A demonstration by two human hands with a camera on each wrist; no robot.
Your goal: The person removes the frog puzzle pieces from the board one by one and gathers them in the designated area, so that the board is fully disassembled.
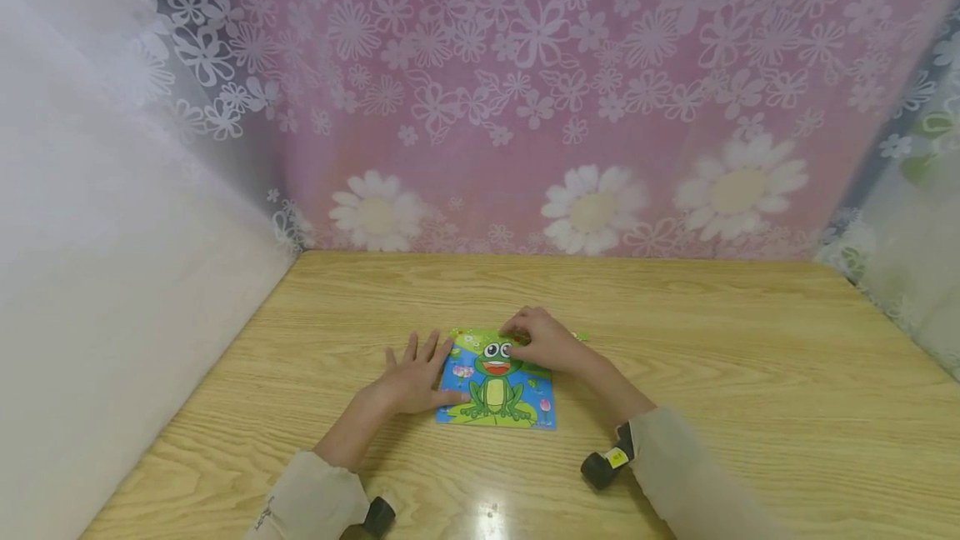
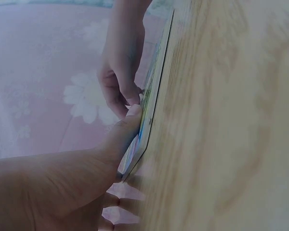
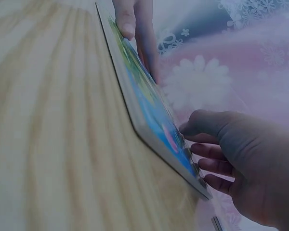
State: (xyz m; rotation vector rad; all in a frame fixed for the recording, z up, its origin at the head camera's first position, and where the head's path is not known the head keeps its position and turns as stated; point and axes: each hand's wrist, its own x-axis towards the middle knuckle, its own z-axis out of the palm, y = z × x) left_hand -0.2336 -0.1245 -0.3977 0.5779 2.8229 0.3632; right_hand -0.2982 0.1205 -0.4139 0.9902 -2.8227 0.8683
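A flat frog puzzle board with a blue and green picture lies on the wooden table. My left hand rests at its left side with fingers spread, the thumb lying over the board's edge. Over the upper right part of the board, my right hand bends its fingers and thumb down to the picture. In the right wrist view, the right thumb and fingertips are close to the board's surface. Whether they pinch a piece is hidden. A small green piece shows just beyond the right hand.
The wooden table spreads around the board. A pink flowered curtain hangs along the back, and a white sheet stands at the left. Black wrist cameras sit at both sleeves.
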